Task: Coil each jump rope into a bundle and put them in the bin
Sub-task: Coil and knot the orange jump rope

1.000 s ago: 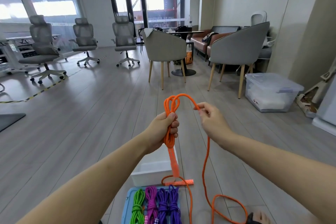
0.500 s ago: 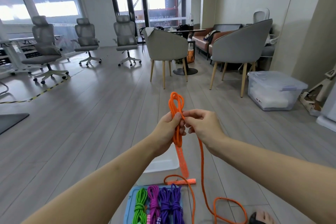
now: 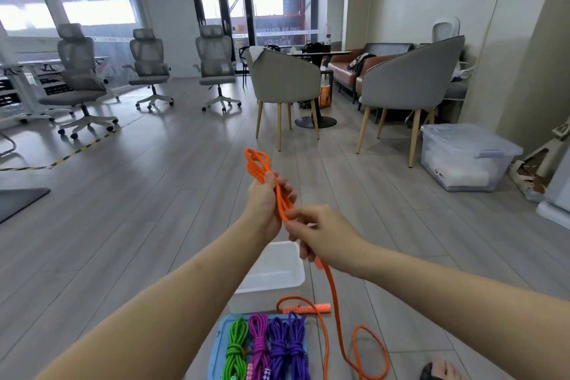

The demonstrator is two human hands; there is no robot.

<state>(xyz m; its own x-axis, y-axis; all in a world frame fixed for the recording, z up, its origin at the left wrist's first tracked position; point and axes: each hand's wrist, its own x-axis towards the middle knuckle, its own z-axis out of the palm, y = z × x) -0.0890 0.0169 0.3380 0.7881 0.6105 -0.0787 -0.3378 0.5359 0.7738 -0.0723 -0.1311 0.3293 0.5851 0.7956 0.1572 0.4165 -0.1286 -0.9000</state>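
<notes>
We cannot see how the orange rope (image 3: 279, 194) runs inside the left hand (image 3: 266, 203), whose palm and curled fingers cover the middle of the folded loops, and just below it the right hand (image 3: 320, 234) hides the strand from the pinch until it comes out under the little finger. Below both hands, the blue tray (image 3: 216, 345) and the four coiled ropes (image 3: 268, 345) on it are cut off by the bottom edge, so their lower ends and handles stay unseen. Below the right hand, a foot (image 3: 439, 369) is cropped at the same edge, and the print on the orange handle (image 3: 308, 308) is too small to read.
</notes>
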